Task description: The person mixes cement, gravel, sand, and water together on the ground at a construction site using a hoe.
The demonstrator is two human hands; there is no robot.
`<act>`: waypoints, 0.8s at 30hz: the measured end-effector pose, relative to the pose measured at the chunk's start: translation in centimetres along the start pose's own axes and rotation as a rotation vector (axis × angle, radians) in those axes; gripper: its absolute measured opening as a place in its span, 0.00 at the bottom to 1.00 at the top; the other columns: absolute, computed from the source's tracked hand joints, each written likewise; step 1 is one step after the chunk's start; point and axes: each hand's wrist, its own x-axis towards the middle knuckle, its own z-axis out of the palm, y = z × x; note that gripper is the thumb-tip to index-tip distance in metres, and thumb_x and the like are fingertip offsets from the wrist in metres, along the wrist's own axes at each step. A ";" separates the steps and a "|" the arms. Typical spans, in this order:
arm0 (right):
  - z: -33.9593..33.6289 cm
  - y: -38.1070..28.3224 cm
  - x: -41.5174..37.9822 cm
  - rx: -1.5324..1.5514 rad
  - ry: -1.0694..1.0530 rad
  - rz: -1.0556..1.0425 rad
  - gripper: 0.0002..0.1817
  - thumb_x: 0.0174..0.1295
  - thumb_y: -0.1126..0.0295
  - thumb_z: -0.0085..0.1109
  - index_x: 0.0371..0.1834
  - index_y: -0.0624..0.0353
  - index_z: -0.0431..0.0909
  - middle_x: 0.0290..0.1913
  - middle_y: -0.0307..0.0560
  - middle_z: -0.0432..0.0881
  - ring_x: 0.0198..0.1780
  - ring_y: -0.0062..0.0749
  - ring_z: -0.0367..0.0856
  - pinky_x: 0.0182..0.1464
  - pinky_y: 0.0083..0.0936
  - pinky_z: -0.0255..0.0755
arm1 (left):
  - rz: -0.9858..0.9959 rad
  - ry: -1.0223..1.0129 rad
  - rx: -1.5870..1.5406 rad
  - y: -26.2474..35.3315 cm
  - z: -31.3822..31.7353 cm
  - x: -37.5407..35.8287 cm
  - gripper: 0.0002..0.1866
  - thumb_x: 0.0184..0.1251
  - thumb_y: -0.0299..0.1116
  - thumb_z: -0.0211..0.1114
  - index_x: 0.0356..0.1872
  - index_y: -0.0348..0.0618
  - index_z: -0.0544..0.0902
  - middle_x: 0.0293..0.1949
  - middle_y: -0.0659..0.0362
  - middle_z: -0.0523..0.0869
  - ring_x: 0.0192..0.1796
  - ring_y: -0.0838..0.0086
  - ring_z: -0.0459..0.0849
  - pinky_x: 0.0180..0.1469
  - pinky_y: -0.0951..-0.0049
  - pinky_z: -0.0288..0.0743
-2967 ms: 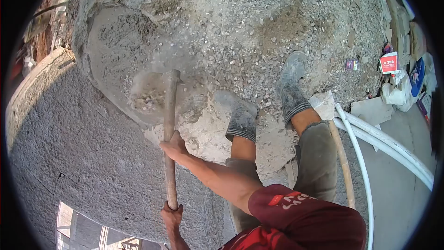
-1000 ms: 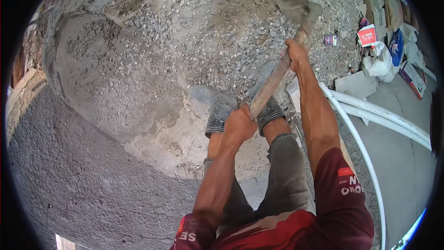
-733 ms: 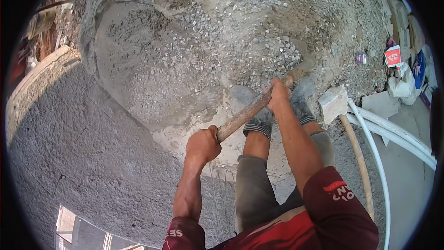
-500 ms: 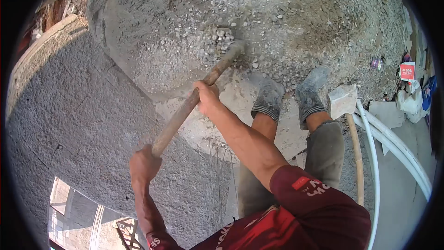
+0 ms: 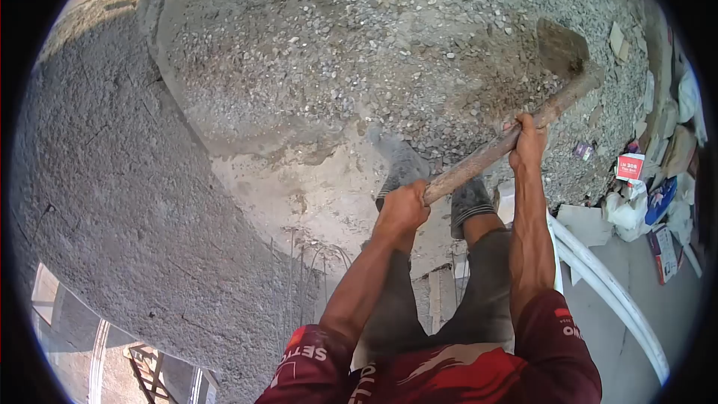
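Note:
A hoe with a thick wooden handle (image 5: 479,167) slants across in front of me, up toward the right. My left hand (image 5: 404,207) is wrapped round the handle's near end. Farther up, my right hand (image 5: 529,141) grips the same handle. At the far end the hoe's broad metal blade (image 5: 562,46) is over the gravel (image 5: 336,52), at the right side of the heap. Grey, dust-covered boots (image 5: 404,161) are on my feet, below the handle.
A rough grey concrete surface (image 5: 112,194) slopes on the left. Thin wires (image 5: 299,262) stick up near my legs. White pipes (image 5: 613,292) curve along the right. Beyond them lie a red and white box (image 5: 630,167), a white plastic bag (image 5: 627,213) and other litter.
Both hands and the hoe have swung to the right. The blade, earlier with stones heaped at it near the middle, is now at the right with no such heap on it.

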 end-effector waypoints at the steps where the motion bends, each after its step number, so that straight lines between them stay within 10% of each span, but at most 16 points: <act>1: -3.4 -1.8 3.5 -0.047 0.073 -0.045 0.10 0.57 0.75 0.59 0.40 0.66 0.71 0.29 0.48 0.77 0.23 0.34 0.78 0.26 0.31 0.75 | 0.050 -0.052 -0.040 3.4 1.7 2.7 0.15 0.48 0.32 0.67 0.40 0.44 0.78 0.33 0.44 0.86 0.38 0.46 0.85 0.43 0.51 0.78; 7: -9.8 -6.1 14.0 -0.034 0.199 0.115 0.15 0.60 0.71 0.57 0.44 0.72 0.70 0.30 0.50 0.75 0.26 0.37 0.78 0.31 0.34 0.76 | 0.190 -0.106 -0.018 13.2 1.0 8.6 0.14 0.50 0.26 0.63 0.40 0.34 0.78 0.34 0.42 0.86 0.39 0.49 0.87 0.44 0.53 0.80; 14: 10.1 4.0 2.1 -0.263 0.264 0.459 0.17 0.56 0.70 0.57 0.45 0.73 0.70 0.33 0.55 0.76 0.24 0.39 0.77 0.24 0.39 0.75 | -0.134 -0.238 0.350 1.8 -18.0 3.1 0.18 0.44 0.33 0.69 0.37 0.35 0.78 0.32 0.39 0.84 0.39 0.46 0.84 0.44 0.56 0.77; 17: 17.9 4.4 -4.9 0.245 0.305 0.557 0.17 0.57 0.72 0.56 0.48 0.69 0.68 0.35 0.54 0.75 0.28 0.41 0.79 0.29 0.44 0.76 | -0.171 -0.157 0.592 2.3 -26.0 -1.8 0.13 0.51 0.30 0.63 0.37 0.36 0.79 0.34 0.38 0.85 0.41 0.42 0.83 0.46 0.51 0.76; 21: 26.9 7.4 -16.0 0.449 -0.027 0.978 0.24 0.52 0.68 0.65 0.51 0.67 0.72 0.43 0.54 0.80 0.35 0.44 0.83 0.38 0.42 0.77 | -0.333 0.058 0.872 0.2 -32.0 -11.4 0.05 0.55 0.30 0.62 0.32 0.40 0.79 0.28 0.44 0.85 0.34 0.46 0.85 0.37 0.50 0.78; 24: 31.9 8.4 -25.1 0.004 -0.382 0.889 0.27 0.51 0.67 0.66 0.54 0.65 0.68 0.43 0.53 0.79 0.40 0.42 0.81 0.42 0.42 0.76 | -0.569 0.117 0.674 -4.7 -32.3 -21.0 0.13 0.48 0.34 0.70 0.34 0.40 0.81 0.28 0.42 0.85 0.34 0.45 0.85 0.38 0.51 0.79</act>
